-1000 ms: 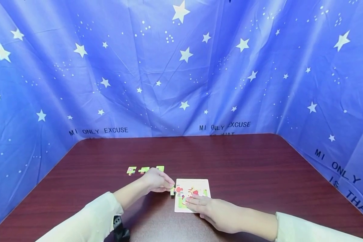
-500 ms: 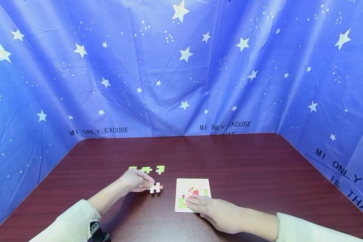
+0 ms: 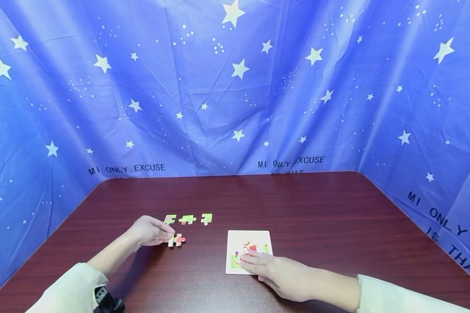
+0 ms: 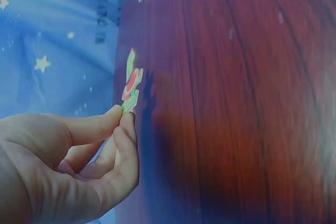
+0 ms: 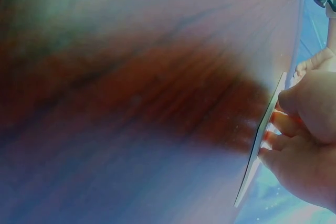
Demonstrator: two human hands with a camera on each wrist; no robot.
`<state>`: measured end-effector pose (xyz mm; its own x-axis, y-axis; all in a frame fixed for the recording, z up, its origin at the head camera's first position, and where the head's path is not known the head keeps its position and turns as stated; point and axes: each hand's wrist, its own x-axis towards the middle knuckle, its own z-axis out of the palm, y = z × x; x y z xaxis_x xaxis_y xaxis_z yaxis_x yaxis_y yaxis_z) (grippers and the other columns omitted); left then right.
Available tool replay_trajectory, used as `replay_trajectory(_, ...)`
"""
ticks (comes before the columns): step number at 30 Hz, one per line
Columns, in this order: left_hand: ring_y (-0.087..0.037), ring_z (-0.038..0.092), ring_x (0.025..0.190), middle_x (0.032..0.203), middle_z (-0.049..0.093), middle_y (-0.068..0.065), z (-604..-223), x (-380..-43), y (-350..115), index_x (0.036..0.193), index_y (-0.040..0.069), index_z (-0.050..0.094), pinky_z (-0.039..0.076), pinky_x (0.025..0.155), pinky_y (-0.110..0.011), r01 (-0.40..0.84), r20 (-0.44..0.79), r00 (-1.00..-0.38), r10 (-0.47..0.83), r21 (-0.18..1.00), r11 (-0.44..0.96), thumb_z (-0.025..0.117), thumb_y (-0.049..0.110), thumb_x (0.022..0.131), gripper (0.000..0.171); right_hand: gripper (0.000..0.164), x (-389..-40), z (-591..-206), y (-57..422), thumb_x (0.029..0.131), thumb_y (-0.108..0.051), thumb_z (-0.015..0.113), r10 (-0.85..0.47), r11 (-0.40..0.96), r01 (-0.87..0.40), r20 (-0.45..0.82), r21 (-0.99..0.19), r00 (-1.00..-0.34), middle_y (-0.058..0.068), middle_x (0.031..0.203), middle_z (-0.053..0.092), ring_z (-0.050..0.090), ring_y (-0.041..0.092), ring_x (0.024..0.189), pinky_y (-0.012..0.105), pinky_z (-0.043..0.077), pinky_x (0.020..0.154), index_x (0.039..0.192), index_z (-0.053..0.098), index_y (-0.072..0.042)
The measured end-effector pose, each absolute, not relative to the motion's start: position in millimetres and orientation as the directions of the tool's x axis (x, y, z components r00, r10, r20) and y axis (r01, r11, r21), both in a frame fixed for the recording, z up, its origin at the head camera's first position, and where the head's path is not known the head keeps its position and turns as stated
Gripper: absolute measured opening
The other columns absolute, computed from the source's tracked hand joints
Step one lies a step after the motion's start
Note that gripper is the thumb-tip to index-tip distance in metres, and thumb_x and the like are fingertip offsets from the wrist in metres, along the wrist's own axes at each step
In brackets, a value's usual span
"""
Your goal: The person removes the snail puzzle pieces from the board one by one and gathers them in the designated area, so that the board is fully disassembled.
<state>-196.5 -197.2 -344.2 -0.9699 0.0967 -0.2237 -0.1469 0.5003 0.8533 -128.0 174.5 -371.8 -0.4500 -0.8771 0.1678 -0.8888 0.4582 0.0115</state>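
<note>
My left hand point(image 3: 150, 230) pinches a jigsaw puzzle piece point(image 3: 176, 240) by its left edge, thumb against fingers. The piece is pale with green and red patches and knobs. Also in the left wrist view, that jigsaw piece point(image 4: 131, 99) sticks out past the fingertips, close over the table. My right hand point(image 3: 282, 276) lies with straight fingers on the square puzzle board point(image 3: 248, 236), covering its lower right part. A red and green picture shows partly on the board. From the right wrist view, the board point(image 5: 255, 148) appears edge-on under the fingers.
Three loose green puzzle pieces lie in a row just beyond the left hand: a left one point(image 3: 170, 218), a middle one point(image 3: 187, 219) and a right one point(image 3: 206, 218). The dark red wooden table point(image 3: 317, 208) ends at a blue star-printed curtain point(image 3: 203, 87).
My left hand has moved left, carrying the puzzle piece away from the board's left edge to near the loose pieces. The right hand has stayed on the board.
</note>
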Motion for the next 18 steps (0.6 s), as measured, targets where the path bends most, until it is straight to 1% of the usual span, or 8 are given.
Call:
replay_trajectory(7, -0.003, 0.066, 0.065, 0.074, 0.074, -0.003, -344.8, -202.8, -217.7, 0.099, -0.016, 0.068, 0.057, 0.063, -0.020, -0.142, -0.212, -0.975, 0.072, 0.833, 0.535, 0.072, -0.003, 0.079, 0.024, 0.041, -128.4, -372.7, 174.7, 0.099, -0.011, 0.047, -0.879, 0.452, -0.892, 0.178, 0.011, -0.443, 0.005, 0.144, 0.052, 0.050, 0.021, 0.134, 0.034, 0.049, 0.103, 0.140, 0.049, -0.010)
replay_trajectory(14, 0.001, 0.062, 0.059, 0.066, 0.073, -0.001, -347.5, -210.1, -225.7, 0.092, -0.011, 0.072, 0.056, 0.059, -0.019, -0.116, -0.162, -0.987, 0.020, 0.776, 0.620, 0.075, -0.001, 0.075, 0.020, 0.043, -128.8, -372.5, 174.5, 0.099, -0.010, 0.047, -0.876, 0.456, -0.890, 0.172, -0.008, -0.450, 0.005, 0.145, 0.051, 0.049, 0.021, 0.135, 0.034, 0.048, 0.104, 0.142, 0.047, -0.011)
replay_trajectory(18, 0.001, 0.060, 0.056, 0.065, 0.072, 0.000, -348.1, -216.2, -225.4, 0.085, -0.007, 0.075, 0.056, 0.057, -0.019, -0.098, -0.122, -0.993, -0.010, 0.738, 0.668, 0.078, 0.001, 0.071, 0.017, 0.043, -128.9, -372.7, 174.8, 0.098, -0.010, 0.048, -0.878, 0.450, -0.893, 0.177, -0.007, -0.444, 0.006, 0.145, 0.052, 0.049, 0.021, 0.134, 0.035, 0.048, 0.104, 0.142, 0.047, -0.010)
